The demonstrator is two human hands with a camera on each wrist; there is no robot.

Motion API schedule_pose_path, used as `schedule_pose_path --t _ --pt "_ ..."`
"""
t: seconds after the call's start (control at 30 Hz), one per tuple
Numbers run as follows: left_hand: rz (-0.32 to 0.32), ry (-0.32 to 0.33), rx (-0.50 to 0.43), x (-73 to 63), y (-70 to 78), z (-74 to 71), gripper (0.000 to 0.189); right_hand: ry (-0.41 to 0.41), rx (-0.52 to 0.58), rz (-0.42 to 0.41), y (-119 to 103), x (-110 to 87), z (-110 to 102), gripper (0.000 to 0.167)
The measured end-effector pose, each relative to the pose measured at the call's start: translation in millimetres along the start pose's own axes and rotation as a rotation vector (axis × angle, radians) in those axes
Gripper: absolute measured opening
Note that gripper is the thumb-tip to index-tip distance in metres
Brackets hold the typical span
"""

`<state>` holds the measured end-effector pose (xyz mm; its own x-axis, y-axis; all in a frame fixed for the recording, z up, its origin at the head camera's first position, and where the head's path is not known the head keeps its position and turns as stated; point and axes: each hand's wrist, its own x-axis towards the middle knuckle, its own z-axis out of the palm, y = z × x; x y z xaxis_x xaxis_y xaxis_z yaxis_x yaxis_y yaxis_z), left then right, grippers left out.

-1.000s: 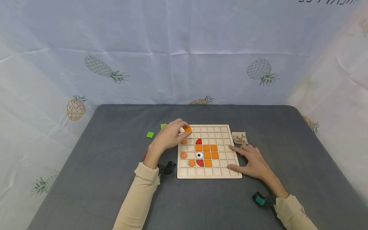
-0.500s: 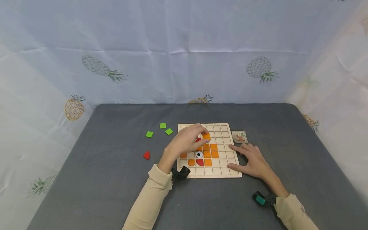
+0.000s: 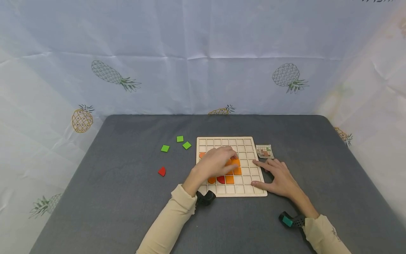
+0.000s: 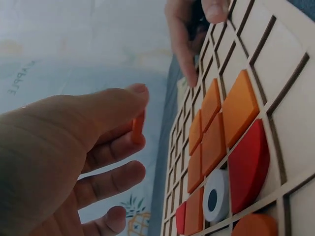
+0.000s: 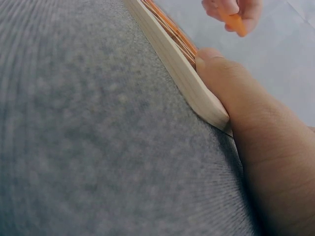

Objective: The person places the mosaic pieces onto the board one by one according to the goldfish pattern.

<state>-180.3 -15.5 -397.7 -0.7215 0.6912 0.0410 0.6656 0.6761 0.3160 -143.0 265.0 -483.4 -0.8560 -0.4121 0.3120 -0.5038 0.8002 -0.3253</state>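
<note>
My left hand point(image 3: 214, 162) hovers over the middle of the wooden grid board point(image 3: 248, 180). Between its thumb and forefinger it pinches an orange tile point(image 4: 138, 127), held off the board; the remaining fingers are loosely bent. Below, several orange square tiles point(image 4: 239, 108) sit in the grid. Beside them are a white eye disc point(image 4: 224, 191) and a red rounded piece point(image 4: 250, 162). At the board's right side my right hand point(image 3: 277, 178) rests with thumb and forefinger spread on the edge. In the head view my left hand hides the eye disc.
On the dark table left of the board lie several green square tiles point(image 3: 165, 148) and a red wedge piece point(image 3: 162, 171). A small pattern card point(image 3: 264, 151) lies by the board's upper right edge. Orange round pieces point(image 3: 202, 155) occupy cells at the board's left.
From the board's upper left, my left hand has carried the orange tile right and then nearer, over the other orange squares. My right hand stays in place.
</note>
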Motion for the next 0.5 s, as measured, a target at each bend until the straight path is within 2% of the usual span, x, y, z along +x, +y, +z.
schedule_pose_path --t 0.3,0.5 --pt "0.041 -0.086 0.122 1.2 11.8 10.5 0.018 0.007 -0.006 -0.003 0.6 -0.6 1.1 0.079" --pt "0.037 -0.098 0.114 0.5 16.5 15.2 0.013 0.043 -0.006 -0.040 2.0 -0.7 2.2 0.077"
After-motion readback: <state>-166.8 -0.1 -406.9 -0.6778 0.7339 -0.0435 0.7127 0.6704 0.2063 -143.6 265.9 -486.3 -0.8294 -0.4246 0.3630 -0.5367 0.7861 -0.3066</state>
